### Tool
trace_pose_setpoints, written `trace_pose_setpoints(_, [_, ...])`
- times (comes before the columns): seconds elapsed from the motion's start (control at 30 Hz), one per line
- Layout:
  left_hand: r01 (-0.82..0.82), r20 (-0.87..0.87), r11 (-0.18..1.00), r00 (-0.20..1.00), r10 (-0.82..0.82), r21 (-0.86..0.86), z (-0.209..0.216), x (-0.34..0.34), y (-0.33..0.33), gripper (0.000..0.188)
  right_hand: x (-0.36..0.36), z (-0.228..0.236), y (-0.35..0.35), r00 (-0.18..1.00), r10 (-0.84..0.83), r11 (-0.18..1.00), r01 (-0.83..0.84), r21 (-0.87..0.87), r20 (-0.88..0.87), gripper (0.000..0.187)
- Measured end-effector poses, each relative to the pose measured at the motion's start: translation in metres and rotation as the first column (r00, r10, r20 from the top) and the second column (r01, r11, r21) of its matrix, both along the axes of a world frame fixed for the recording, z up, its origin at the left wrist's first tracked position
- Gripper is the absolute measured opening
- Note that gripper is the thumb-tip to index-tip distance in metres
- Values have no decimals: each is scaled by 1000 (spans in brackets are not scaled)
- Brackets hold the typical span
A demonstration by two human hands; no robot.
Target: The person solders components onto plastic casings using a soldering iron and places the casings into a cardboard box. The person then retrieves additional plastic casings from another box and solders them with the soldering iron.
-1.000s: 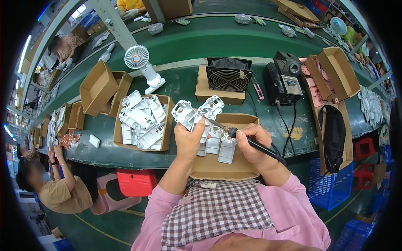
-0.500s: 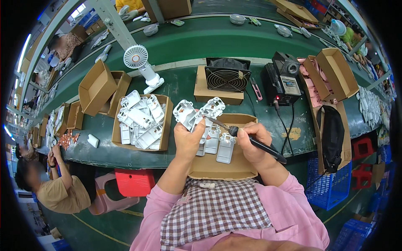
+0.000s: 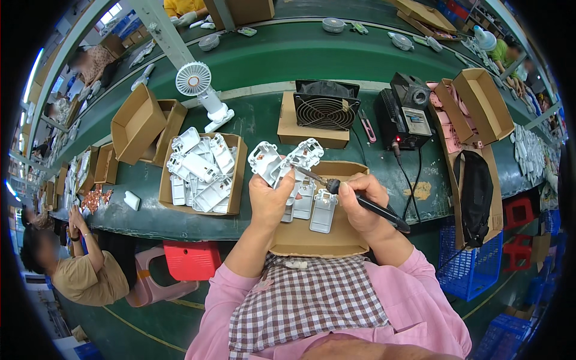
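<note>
My left hand (image 3: pixel 269 201) is closed round white plastic housings (image 3: pixel 264 161), which fan apart above the thumb and have small copper-coloured metal pieces in them. In my right hand (image 3: pixel 366 201) is a soldering iron (image 3: pixel 384 211), gripped by its black handle. Its thin metal tip points left and reaches the housings near my left thumb; whether it touches them I cannot tell. Below both hands lies a shallow cardboard tray (image 3: pixel 318 247) with several more white housings (image 3: pixel 324 214) in it. Left of my hands, a cardboard box (image 3: pixel 241 174) is heaped with similar housings (image 3: pixel 201 168).
Ahead stand a black cooling fan (image 3: pixel 327 111) on a carton, a white handheld fan (image 3: pixel 194 79) and a black soldering station (image 3: pixel 408 114) with cables. A box of pink parts (image 3: pixel 447 129) and a black pouch (image 3: pixel 474 198) are at right. Behind runs a green conveyor (image 3: pixel 270 60).
My hands, the housings and the soldering iron stay almost where they were. Fan parts on the far conveyor have shifted slightly left. At far left, the co-worker's hands have moved slightly.
</note>
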State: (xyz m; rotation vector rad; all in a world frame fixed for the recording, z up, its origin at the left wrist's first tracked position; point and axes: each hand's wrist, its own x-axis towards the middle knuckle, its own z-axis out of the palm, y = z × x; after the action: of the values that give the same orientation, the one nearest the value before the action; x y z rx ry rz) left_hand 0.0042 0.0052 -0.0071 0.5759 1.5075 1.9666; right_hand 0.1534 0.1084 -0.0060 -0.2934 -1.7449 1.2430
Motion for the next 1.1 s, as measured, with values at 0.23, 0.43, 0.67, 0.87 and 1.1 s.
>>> trace_pose_setpoints(0.23, [38, 111, 999, 993, -38, 5, 6, -2, -3, 25, 5, -2, 1, 993, -1, 1000, -2, -26, -122, 12])
trace_pose_setpoints(0.43, [190, 489, 901, 786, -378, 391, 13, -5, -7, 37, 9, -11, 0, 962, 41, 993, -70, -98, -270, 13])
trace_pose_setpoints(0.67, [185, 477, 945, 826, -298, 271, -5, -8, -5, 34, 11, -11, 3, 955, 61, 993, -88, -80, -290, 11])
trace_pose_setpoints(0.87, [76, 333, 984, 934, -127, 160, -6, -3, -3, 30, 9, -8, 2, 974, -11, 997, -7, -81, -224, 11])
trace_pose_setpoints(1.1, [-7, 112, 993, 994, -7, 118, -6, -1, -3, 28, 6, -6, 1, 992, -81, 995, 74, -72, -95, 13])
